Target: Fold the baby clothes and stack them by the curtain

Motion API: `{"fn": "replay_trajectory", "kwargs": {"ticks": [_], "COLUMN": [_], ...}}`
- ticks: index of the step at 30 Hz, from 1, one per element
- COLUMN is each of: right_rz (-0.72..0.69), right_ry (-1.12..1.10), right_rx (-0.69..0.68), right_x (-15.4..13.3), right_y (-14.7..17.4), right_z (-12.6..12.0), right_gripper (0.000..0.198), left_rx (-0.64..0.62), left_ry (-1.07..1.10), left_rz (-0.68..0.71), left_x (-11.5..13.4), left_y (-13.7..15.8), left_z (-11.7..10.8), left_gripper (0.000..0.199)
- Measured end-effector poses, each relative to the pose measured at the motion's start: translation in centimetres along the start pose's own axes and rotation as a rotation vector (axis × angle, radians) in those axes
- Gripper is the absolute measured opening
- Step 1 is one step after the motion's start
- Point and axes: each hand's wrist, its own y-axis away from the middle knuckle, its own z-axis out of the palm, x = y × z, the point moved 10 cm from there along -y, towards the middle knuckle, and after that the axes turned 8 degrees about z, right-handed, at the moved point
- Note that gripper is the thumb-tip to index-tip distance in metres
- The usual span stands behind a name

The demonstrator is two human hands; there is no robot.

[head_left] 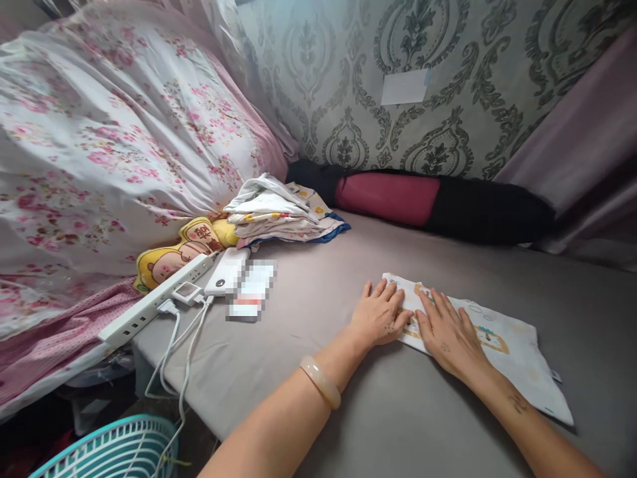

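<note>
A white cloth garment [517,345] with printed cartoon figures lies folded in a long flat strip on the grey sheet [308,372]. My left hand [382,312] rests flat on its left end, fingers stretched out. Beside it, my right hand [448,332] presses palm down on the same cloth, fingers spread. Neither hand grips anything. A pale bangle [321,383] circles my left wrist. Some of the print is covered by my hands, and a small tag shows at the cloth's right edge.
A stack of folded clothes [283,212] sits at the back left. Near it are a yellow plush toy [169,259], a white power strip [159,299] with cables, a white box [226,272] and a blurred phone-like item [253,292]. A black-and-red bolster [388,199] lines the wall. A teal basket [114,451] stands lower left.
</note>
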Motion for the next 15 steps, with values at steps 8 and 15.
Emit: {"fn": "replay_trajectory", "kwargs": {"ticks": [8, 15], "right_rz": [0.057, 0.031], "right_ry": [0.035, 0.004], "right_rx": [0.017, 0.009], "right_x": [3.7, 3.9], "right_y": [0.9, 1.1], "right_z": [0.5, 0.7], "right_gripper": [0.060, 0.061], "left_rx": [-0.018, -0.059], "left_ry": [-0.004, 0.018], "left_rz": [0.010, 0.004], "left_x": [-0.1, -0.3], "left_y": [0.0, -0.1], "left_z": [0.2, 0.6], "left_gripper": [0.068, 0.076]}}
